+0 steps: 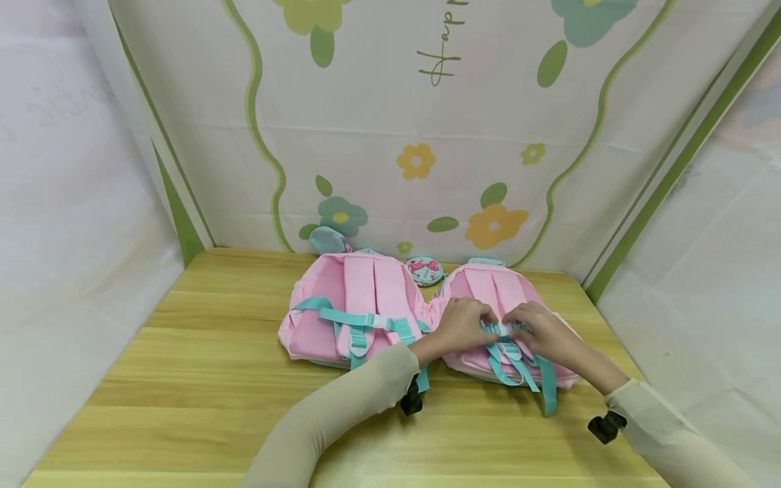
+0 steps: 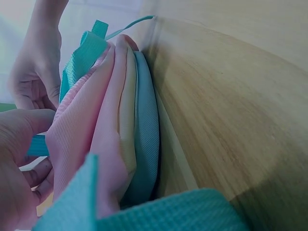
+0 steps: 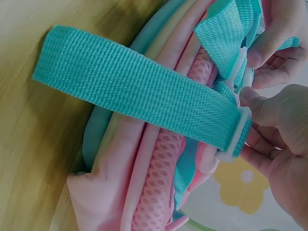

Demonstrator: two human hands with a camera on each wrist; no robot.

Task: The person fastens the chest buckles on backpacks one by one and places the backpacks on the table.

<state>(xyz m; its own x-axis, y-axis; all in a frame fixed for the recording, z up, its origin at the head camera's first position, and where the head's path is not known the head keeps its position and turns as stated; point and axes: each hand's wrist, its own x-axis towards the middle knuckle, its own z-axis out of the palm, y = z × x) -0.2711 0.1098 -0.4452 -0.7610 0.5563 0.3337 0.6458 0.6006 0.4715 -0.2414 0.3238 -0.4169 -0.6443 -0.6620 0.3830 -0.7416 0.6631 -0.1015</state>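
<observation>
A pink backpack (image 1: 474, 285) lies with its shoulder straps facing up on the right part of the table. Across those straps runs a teal chest strap with a white buckle (image 1: 503, 329). My left hand (image 1: 460, 327) pinches the strap on the buckle's left side. On the other side, my right hand (image 1: 546, 332) holds the strap between thumb and fingers, close to a white slider (image 3: 237, 134) in the right wrist view. A loose teal strap end (image 3: 130, 86) hangs toward the table. Whether the buckle halves are joined is hidden by my fingers.
A second pink backpack (image 1: 360, 288) lies to the left, its teal strap fastened by a white buckle (image 1: 379, 321). A round printed pouch (image 1: 425, 270) sits between the bags at the back. Behind the wooden table (image 1: 183, 379) hangs a flowered cloth (image 1: 366, 102).
</observation>
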